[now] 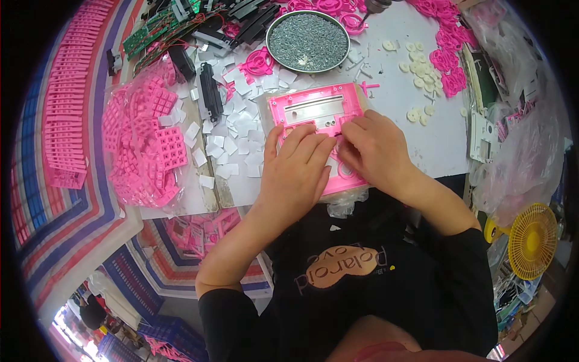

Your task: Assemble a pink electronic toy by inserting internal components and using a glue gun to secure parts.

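Note:
A pink plastic housing point(351, 104) lies on the work table in front of me, its inner side up, with a silvery strip across its far part. Over its near left part rests my left hand point(292, 169), fingers spread and curving down onto it. My right hand point(379, 151) is at its right side, fingers bent and thumb drawn in toward the middle. Anything between those fingertips is too small or hidden to name. Both hands cover much of the housing's near half. A small pink plastic piece point(369, 89) lies just past its far right corner.
Beyond the housing stands a round tray point(270, 49) of small screws. White paper squares point(241, 145) are scattered at left, beside a bag of pink keypads point(142, 145). Cream discs point(422, 69) and pink rings point(447, 60) lie right; a yellow fan point(532, 241) stands lower right.

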Action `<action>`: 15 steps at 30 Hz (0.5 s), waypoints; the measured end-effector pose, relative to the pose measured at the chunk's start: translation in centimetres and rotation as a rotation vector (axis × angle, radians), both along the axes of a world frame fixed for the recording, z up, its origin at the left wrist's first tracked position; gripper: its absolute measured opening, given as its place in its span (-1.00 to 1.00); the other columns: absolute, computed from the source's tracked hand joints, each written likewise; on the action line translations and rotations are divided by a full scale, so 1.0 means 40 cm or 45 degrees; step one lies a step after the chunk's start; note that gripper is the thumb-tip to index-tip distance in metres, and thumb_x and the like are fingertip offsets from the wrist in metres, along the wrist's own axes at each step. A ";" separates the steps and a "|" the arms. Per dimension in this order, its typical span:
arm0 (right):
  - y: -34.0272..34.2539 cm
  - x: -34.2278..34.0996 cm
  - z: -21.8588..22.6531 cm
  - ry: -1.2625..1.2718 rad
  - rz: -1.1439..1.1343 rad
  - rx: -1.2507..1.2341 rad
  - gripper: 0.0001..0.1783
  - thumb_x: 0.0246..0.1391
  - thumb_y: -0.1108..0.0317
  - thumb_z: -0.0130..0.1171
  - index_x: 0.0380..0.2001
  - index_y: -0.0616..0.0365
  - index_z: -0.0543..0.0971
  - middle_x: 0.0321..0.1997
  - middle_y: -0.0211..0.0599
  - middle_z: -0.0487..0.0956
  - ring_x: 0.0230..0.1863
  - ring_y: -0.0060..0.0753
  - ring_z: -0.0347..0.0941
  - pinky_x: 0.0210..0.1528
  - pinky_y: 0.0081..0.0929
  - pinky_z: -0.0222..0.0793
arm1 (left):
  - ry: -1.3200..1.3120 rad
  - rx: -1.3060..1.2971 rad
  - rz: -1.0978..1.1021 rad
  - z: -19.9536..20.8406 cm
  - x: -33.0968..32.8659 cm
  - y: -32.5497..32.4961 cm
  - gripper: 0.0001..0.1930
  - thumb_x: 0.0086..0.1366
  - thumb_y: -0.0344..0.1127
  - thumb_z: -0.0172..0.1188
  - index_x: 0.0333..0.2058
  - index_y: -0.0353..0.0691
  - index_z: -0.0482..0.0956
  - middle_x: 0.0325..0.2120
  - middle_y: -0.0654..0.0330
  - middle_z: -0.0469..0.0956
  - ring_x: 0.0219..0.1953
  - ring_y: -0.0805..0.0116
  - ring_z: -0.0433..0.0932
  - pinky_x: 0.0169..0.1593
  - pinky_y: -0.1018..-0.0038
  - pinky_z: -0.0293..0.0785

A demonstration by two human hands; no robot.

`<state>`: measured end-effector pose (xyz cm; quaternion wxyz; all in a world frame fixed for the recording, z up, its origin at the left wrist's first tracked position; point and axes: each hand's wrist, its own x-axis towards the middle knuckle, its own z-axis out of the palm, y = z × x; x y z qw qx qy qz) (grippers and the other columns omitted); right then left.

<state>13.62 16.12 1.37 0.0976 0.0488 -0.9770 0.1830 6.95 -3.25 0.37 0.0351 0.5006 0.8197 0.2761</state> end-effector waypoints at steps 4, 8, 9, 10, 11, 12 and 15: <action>-0.020 0.000 0.002 -0.020 -0.111 0.025 -0.85 -0.10 0.36 0.30 -0.44 0.07 0.52 -0.48 -0.38 0.53 -0.34 -0.21 0.44 -0.26 -0.20 0.21 | 0.002 0.013 0.000 0.019 -0.006 0.001 -0.49 0.14 -0.33 0.28 0.10 -0.21 0.49 -0.04 0.19 0.53 0.12 0.14 0.45 0.30 0.03 0.12; -0.019 0.003 0.001 -0.029 -0.130 0.046 -0.86 -0.08 0.34 0.29 -0.43 0.07 0.53 -0.49 -0.38 0.54 -0.34 -0.22 0.44 -0.21 -0.18 0.16 | -0.238 0.174 0.011 0.026 -0.083 0.023 -0.60 0.15 -0.36 0.28 0.00 -0.26 0.56 -0.22 0.15 0.58 -0.14 0.07 0.55 0.03 0.18 0.43; -0.016 0.000 -0.001 -0.024 -0.127 0.059 -0.86 -0.07 0.33 0.28 -0.44 0.07 0.53 -0.51 -0.37 0.54 -0.35 -0.21 0.44 -0.20 -0.18 0.16 | -0.055 0.237 0.063 0.023 -0.128 0.045 -0.66 0.15 -0.35 0.29 -0.07 -0.25 0.59 -0.27 0.14 0.58 -0.21 0.06 0.56 -0.07 0.21 0.46; -0.015 -0.002 0.003 -0.020 -0.114 0.069 -0.86 -0.07 0.33 0.28 -0.44 0.07 0.53 -0.53 -0.36 0.53 -0.36 -0.21 0.44 -0.19 -0.17 0.16 | 0.127 0.298 0.126 0.020 -0.182 0.069 -0.72 0.14 -0.35 0.31 -0.14 -0.24 0.62 -0.32 0.13 0.59 -0.28 0.04 0.56 -0.17 0.24 0.49; -0.013 -0.006 0.006 -0.053 -0.093 0.067 -0.86 -0.07 0.32 0.28 -0.44 0.07 0.53 -0.55 -0.35 0.52 -0.38 -0.20 0.44 -0.19 -0.17 0.15 | 0.164 0.251 0.174 0.010 -0.241 0.100 -0.75 0.14 -0.32 0.32 -0.18 -0.20 0.64 -0.31 0.13 0.59 -0.25 0.06 0.56 -0.17 0.22 0.47; -0.010 -0.011 0.014 -0.084 -0.070 0.065 -0.86 -0.06 0.32 0.27 -0.45 0.08 0.53 -0.57 -0.33 0.51 -0.41 -0.19 0.43 -0.20 -0.16 0.15 | 0.204 0.205 0.224 0.003 -0.299 0.134 -0.78 0.14 -0.29 0.34 -0.23 -0.17 0.66 -0.31 0.13 0.60 -0.22 0.07 0.56 -0.16 0.19 0.46; 0.001 -0.018 0.028 -0.133 -0.025 0.032 -0.83 -0.09 0.34 0.31 -0.48 0.08 0.50 -0.58 -0.34 0.51 -0.45 -0.22 0.43 -0.23 -0.21 0.19 | 0.395 0.093 0.174 -0.043 -0.402 0.221 -0.83 0.16 -0.21 0.33 -0.30 -0.10 0.69 -0.35 0.19 0.61 -0.17 0.14 0.56 -0.09 0.13 0.37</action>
